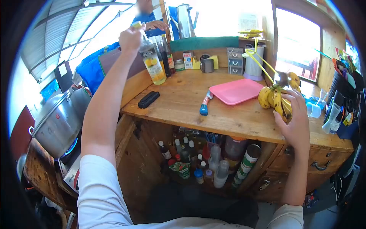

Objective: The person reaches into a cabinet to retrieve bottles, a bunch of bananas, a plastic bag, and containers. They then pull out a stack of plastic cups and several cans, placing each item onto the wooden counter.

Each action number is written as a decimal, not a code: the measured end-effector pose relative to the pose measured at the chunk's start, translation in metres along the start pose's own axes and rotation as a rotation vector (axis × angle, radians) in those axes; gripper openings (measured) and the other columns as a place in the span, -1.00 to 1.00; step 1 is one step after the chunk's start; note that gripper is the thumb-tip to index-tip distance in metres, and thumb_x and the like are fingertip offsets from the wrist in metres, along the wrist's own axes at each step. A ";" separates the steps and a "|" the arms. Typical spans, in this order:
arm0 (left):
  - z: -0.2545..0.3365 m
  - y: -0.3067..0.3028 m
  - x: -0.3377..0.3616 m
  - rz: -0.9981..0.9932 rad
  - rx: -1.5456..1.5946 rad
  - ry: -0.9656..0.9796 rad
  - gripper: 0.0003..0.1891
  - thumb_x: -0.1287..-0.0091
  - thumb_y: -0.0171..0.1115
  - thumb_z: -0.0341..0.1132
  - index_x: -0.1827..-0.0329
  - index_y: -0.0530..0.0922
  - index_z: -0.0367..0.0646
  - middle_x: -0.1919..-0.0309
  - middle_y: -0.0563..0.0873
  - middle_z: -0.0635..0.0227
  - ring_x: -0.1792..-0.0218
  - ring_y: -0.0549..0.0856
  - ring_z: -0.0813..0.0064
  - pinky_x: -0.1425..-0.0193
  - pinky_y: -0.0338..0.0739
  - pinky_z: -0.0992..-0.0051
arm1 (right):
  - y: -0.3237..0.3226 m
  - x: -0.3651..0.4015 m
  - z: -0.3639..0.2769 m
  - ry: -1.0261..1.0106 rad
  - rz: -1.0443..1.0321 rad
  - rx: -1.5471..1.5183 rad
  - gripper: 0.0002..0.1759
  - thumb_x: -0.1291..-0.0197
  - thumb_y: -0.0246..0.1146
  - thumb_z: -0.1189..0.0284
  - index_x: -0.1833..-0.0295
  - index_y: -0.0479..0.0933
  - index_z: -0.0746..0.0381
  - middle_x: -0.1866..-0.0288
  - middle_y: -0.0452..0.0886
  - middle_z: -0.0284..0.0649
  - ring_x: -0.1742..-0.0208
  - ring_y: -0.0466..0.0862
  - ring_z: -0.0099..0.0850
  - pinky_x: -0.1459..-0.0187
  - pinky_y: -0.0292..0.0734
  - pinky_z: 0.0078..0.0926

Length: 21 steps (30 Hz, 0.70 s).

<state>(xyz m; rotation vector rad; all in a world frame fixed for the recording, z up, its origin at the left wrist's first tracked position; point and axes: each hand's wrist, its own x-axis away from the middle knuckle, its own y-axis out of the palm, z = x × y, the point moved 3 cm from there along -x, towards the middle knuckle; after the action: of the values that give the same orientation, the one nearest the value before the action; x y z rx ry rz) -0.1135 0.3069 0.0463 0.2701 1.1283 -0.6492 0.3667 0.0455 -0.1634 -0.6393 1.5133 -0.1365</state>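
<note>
My left hand point(130, 38) is raised at the far left of the wooden counter point(228, 118) and grips the neck of a clear bottle point(152, 63) with yellow liquid and a fruit label. My right hand point(295, 118) reaches up to a bunch of ripe bananas point(275, 98) that hangs from a yellow string point(257, 61); the fingers touch and cup the bunch from below and the right. A pink tray point(235, 91) lies on the counter left of the bananas, with a blue-handled knife point(205, 105) beside it.
A black case point(148, 99) lies near the counter's left edge. Dark bottles, a metal mug point(207, 65) and a small drawer unit point(235, 61) stand at the back. Bottles and cans fill the shelf below. A large metal pot point(57, 122) sits on a burner at left. Another person in blue stands behind the counter.
</note>
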 end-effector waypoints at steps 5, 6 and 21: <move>-0.069 0.048 -0.009 0.029 -0.228 -0.033 -0.50 -0.23 0.48 0.05 0.11 0.80 -0.30 0.24 0.84 -0.06 0.12 0.85 -0.01 -0.04 0.70 0.14 | -0.002 0.000 0.001 0.038 0.010 -0.022 -0.50 -0.10 0.42 0.41 -0.17 0.52 0.27 -0.34 0.57 -0.05 -0.49 0.43 0.05 -0.55 0.26 0.01; -0.080 0.053 -0.010 0.053 -0.301 -0.044 -0.48 -0.25 0.46 0.10 0.09 0.80 -0.27 0.23 0.85 -0.04 0.11 0.85 0.01 -0.05 0.69 0.15 | -0.001 0.000 0.001 0.037 0.014 -0.019 -0.50 -0.10 0.42 0.41 -0.17 0.52 0.27 -0.34 0.57 -0.05 -0.49 0.43 0.05 -0.55 0.26 0.01; -0.118 0.085 -0.036 -0.250 -0.269 -0.533 -0.61 -0.31 0.55 -0.06 0.32 0.76 -0.30 0.52 0.78 0.27 0.54 0.76 0.45 0.50 0.63 0.37 | 0.006 0.000 0.007 0.097 -0.052 0.002 -0.47 -0.08 0.42 0.43 -0.21 0.52 0.24 -0.37 0.53 0.00 -0.51 0.44 0.02 -0.55 0.26 -0.07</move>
<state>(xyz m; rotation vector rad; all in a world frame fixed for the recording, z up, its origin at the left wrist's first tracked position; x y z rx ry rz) -0.1602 0.4464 0.0195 -0.2687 0.7240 -0.7251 0.3713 0.0529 -0.1669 -0.6784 1.5903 -0.2116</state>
